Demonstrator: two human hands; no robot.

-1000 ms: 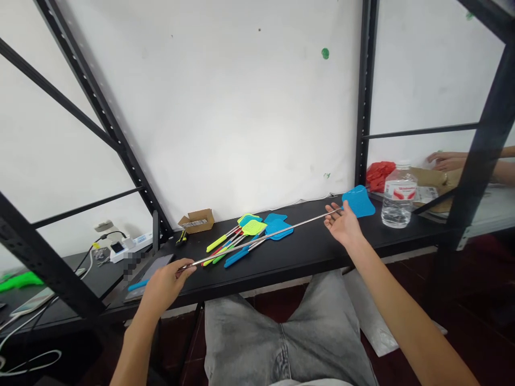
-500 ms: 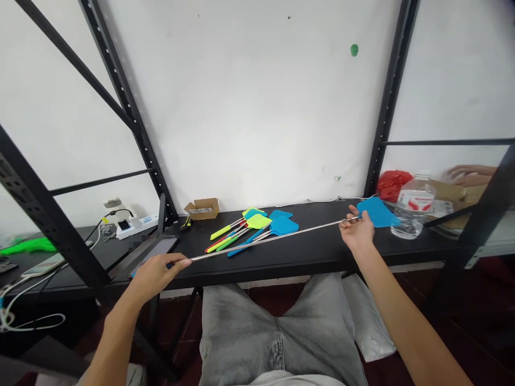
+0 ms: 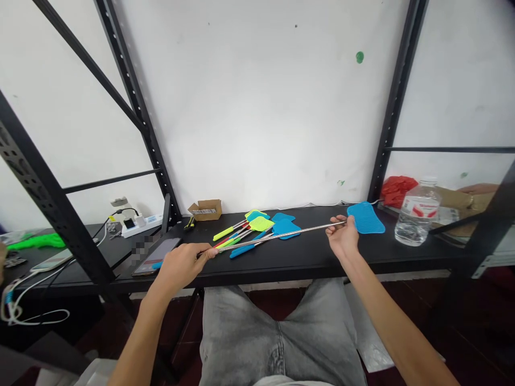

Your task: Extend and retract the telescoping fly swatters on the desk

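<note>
Head view — fly swatter long axis left-right, blue head rightward; left hand, right hand pinching its rod

Held fly swatter: blue head, silver rod. Swatter pile at its 9 o'clock: blue and yellow-green heads, yellow, red, green, blue handles. Shelf black. Water bottle at 3 o'clock: clear, red-white label. Bag red. Small box brown. Jeans grey.
</note>
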